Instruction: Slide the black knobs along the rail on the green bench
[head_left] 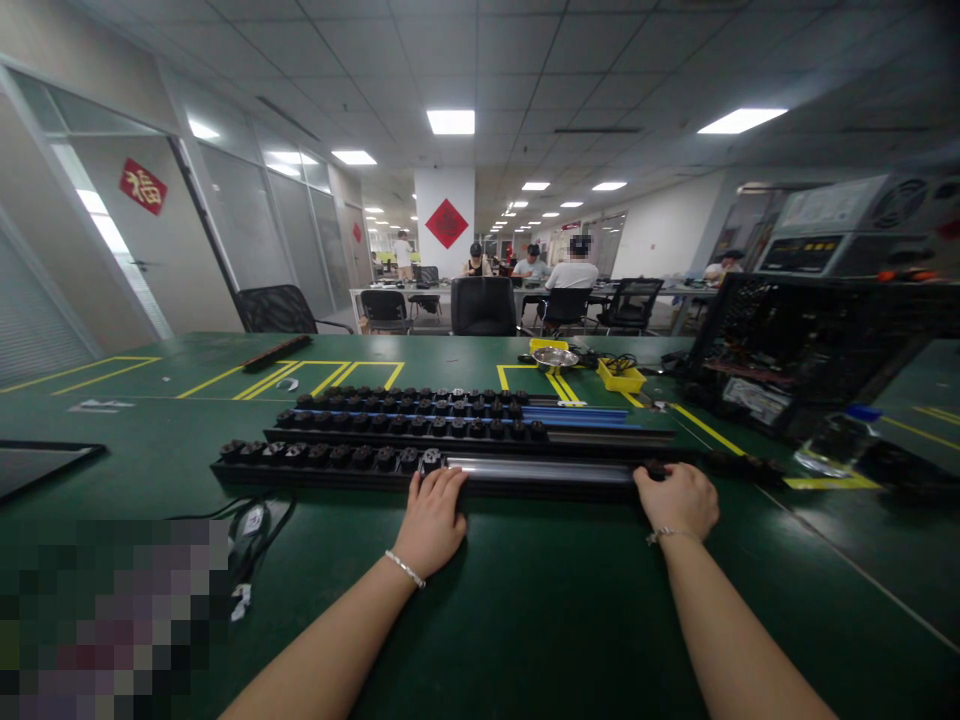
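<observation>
Three long black rails lie side by side on the green table (525,600), each lined with several black socket modules along its left part. The nearest rail (540,472) shows a bare silver channel on its right half. My left hand (433,520) rests on this rail's front edge, fingers curled against the last socket module (431,460) in the row. My right hand (677,497) is closed on a small black piece (655,468) at the rail's right end. The middle rail (480,430) and the far rail (450,402) with a blue strip lie behind.
An open black computer case (795,350) stands at the right with a power supply unit (847,228) on top. Yellow trays (621,376) and a metal bowl (553,357) sit behind the rails. Black cables (251,530) lie at the left. Seated people work at far desks.
</observation>
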